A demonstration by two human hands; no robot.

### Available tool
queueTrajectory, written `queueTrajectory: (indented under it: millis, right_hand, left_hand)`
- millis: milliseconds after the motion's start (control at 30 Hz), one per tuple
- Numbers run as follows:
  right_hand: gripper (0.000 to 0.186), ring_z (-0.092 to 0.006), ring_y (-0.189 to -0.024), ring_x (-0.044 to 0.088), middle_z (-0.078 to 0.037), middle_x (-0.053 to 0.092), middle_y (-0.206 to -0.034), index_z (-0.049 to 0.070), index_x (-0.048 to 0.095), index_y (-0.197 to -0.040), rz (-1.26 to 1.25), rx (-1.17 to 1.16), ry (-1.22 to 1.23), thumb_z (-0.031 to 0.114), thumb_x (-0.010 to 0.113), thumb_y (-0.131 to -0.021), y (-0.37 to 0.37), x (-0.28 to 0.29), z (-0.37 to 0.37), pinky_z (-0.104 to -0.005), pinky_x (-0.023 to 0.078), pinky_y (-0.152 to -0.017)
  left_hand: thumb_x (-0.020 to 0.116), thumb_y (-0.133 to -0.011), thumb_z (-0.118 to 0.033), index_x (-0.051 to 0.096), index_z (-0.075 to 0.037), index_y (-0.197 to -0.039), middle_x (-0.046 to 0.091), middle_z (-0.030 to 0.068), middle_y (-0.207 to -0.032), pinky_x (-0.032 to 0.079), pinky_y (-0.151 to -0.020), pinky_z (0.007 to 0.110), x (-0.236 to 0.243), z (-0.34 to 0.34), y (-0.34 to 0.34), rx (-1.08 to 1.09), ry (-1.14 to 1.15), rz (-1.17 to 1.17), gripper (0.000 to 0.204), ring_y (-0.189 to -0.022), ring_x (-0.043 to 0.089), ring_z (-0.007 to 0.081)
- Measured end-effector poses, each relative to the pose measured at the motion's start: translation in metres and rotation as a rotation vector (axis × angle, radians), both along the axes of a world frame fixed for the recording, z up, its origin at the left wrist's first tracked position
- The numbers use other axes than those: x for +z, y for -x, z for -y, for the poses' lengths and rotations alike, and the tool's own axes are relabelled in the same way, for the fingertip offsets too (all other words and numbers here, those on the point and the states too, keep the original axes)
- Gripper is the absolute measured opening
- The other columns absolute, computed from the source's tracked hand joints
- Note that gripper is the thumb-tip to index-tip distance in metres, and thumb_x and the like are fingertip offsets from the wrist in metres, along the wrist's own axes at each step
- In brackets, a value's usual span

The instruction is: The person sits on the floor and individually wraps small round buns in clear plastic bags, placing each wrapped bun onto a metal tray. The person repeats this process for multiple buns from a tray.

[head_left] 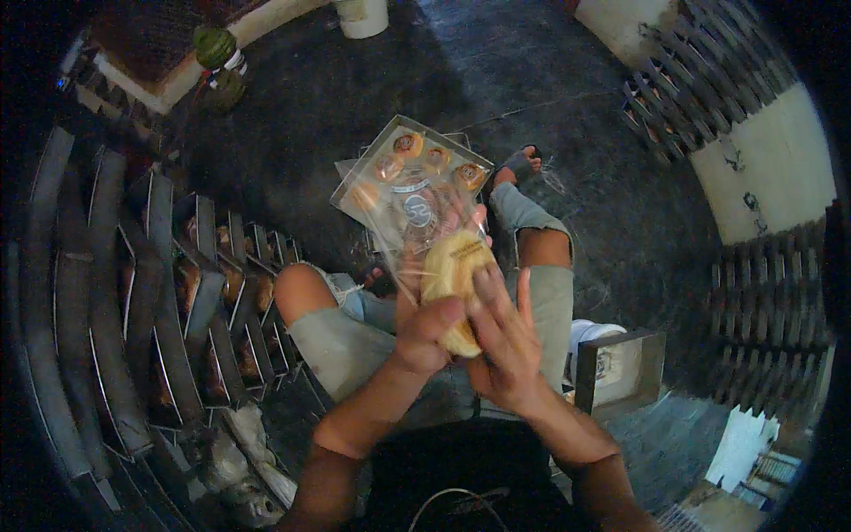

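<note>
A pale yellow oblong bread [456,262] with a printed mark on its top is between my two hands, over my lap. A clear plastic bag [415,213] with a dark round print stretches beyond it; the bread looks at least partly inside, though the bag's mouth is hard to make out. My left hand [427,332] is closed around the bread and bag from the left, its thumb on the near end. From the right, my right hand [505,324] grips the bread, fingers lying along its side. Past the bag sits a metal tray [362,168] with several round browned buns [408,145].
Stacked dark trays [133,293] holding bread rise close on my left. More tray stacks [762,293] line the right side. A box-like metal pan [625,372] stands by my right thigh. A white bucket [362,18] is at the far end of the dark floor [532,80].
</note>
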State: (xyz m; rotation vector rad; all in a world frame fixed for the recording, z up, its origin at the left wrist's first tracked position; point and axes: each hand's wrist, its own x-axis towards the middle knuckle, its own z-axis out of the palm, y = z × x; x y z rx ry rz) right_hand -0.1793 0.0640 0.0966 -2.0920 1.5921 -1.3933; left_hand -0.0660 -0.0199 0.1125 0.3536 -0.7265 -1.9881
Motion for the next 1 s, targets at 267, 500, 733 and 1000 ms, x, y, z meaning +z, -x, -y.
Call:
queueTrajectory:
  millis: [267, 500, 733, 1000]
  right_hand:
    - [0.058, -0.0409, -0.146, 0.046, -0.024, 0.054, -0.151, 0.0, 0.056, -0.144, 0.021, -0.052, -0.014, 0.003, 0.065, -0.088, -0.01, -0.007, 0.009, -0.069, 0.014, -0.122]
    - [0.054, -0.0385, -0.147, 0.045, -0.018, 0.055, -0.152, 0.007, 0.064, -0.137, 0.126, -0.068, -0.167, 0.007, 0.072, -0.084, -0.018, -0.028, 0.023, -0.0692, 0.015, -0.122]
    - [0.042, -0.0367, -0.145, 0.047, -0.017, 0.052, -0.154, 0.011, 0.073, -0.12, 0.077, 0.15, -0.226, 0.012, 0.082, -0.078, 0.0, -0.047, 0.005, -0.0563, 0.023, -0.125]
    - [0.023, -0.0219, -0.072, 0.061, -0.008, 0.068, -0.09, 0.002, 0.075, -0.098, 0.243, -0.089, -0.378, 0.013, 0.085, -0.081, 0.054, -0.048, -0.036, -0.0354, 0.048, -0.064]
  left_hand:
    - [0.083, -0.083, -0.023, 0.008, -0.001, -0.163, 0.032, 0.0215, -0.163, 0.027, -0.125, 0.046, -0.025, -0.021, -0.019, 0.001, -0.198, -0.135, 0.112, -0.153, 0.032, 0.0323]
    - [0.052, -0.102, -0.031, 0.031, 0.0, -0.155, 0.044, 0.0255, -0.154, 0.042, -0.116, 0.049, -0.049, -0.018, -0.003, 0.128, 0.103, 0.452, 0.065, -0.135, 0.055, 0.0373]
    - [0.047, -0.099, -0.054, 0.044, -0.002, -0.147, 0.058, 0.0236, -0.14, 0.05, -0.109, 0.049, -0.067, -0.004, -0.012, 0.07, -0.576, -0.114, 0.071, -0.131, 0.058, 0.037]
    - [0.054, -0.098, -0.052, 0.041, -0.003, -0.153, 0.047, 0.0279, -0.151, 0.042, -0.118, 0.057, -0.095, -0.012, -0.005, -0.018, -0.737, -0.241, 0.075, -0.142, 0.044, 0.0496]
